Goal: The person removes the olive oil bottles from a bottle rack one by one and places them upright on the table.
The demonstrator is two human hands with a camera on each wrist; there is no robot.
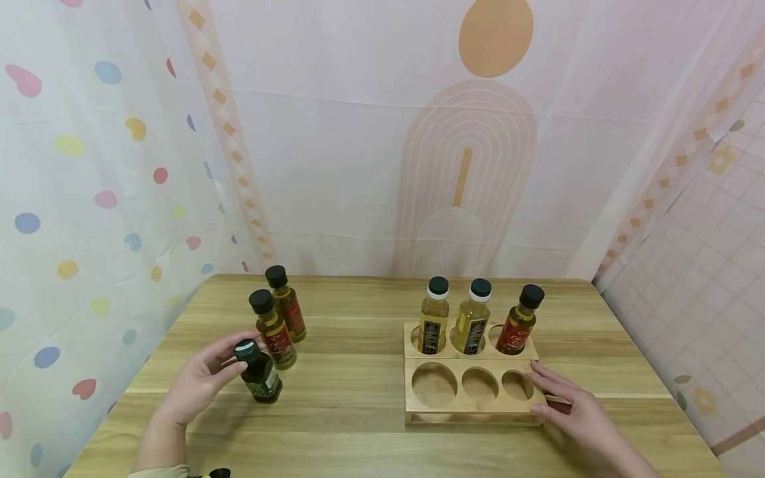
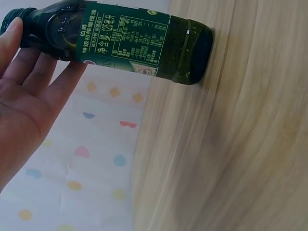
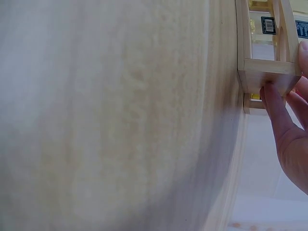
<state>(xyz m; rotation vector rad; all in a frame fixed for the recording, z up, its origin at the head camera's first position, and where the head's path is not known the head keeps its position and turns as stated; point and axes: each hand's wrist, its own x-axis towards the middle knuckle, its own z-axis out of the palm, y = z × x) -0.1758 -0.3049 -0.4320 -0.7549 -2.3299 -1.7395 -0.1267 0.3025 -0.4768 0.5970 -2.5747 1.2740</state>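
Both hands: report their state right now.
Left hand: holding the dark green bottle near its cap.
Right hand: holding the wooden rack by its right end.

Wooden table (image 1: 346, 415) — bottles (image 1: 278, 341), tiered rack (image 1: 466, 364)

Setting: curtained-off; home or studio, cannot tell. Table (image 1: 346, 411), wood-grained. Behind table: pale cloth (image 1: 335, 172), printed arch (image 1: 415, 166) and disc (image 1: 496, 36). Left of table: spotted cloth (image 1: 78, 229) with hearts (image 1: 24, 80). Right of table: checked cloth (image 1: 711, 332) with flowers (image 1: 722, 160). On table: oil bottles (image 1: 261, 380) and rack (image 1: 459, 403), household kitchen wares.
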